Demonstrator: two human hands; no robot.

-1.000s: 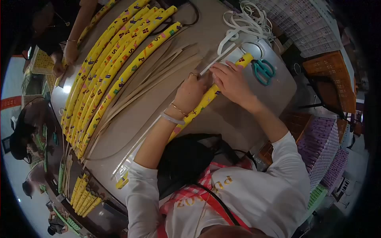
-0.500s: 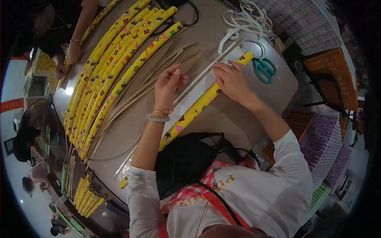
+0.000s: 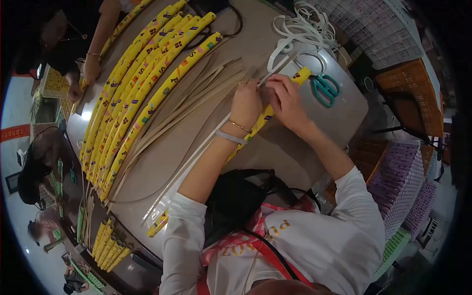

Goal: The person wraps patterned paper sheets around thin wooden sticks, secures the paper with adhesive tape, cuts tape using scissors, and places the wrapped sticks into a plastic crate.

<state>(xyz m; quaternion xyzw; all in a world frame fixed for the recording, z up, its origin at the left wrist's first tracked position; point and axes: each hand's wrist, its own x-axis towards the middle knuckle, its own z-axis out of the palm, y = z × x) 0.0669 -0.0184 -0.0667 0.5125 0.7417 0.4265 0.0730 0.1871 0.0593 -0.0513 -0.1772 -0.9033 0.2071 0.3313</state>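
A long yellow patterned tube (image 3: 268, 114) lies diagonally in front of me, partly hidden under my left forearm and the black bag. Along it runs a narrow white strip (image 3: 196, 150). My left hand (image 3: 247, 102) is closed at the strip, the fingertips pinched together and partly hidden. Facing it, my right hand (image 3: 287, 102) is curled over the tube near its upper end, thumb and fingers closed at the same strip. The two sets of fingertips nearly meet. Teal-handled scissors (image 3: 325, 90) lie just right of the tube's end.
Several yellow patterned tubes (image 3: 160, 69) lie in a row at the left, beside loose tan strips (image 3: 184, 105). A tangle of white strapping (image 3: 302, 27) rests at the back. A black bag (image 3: 236, 199) sits against my front. Another person's hand (image 3: 91, 68) is at the far left.
My left hand has moved up and right, from above the table to the strip beside my right hand. The right hand has shifted slightly, its fingers now closer to the left.
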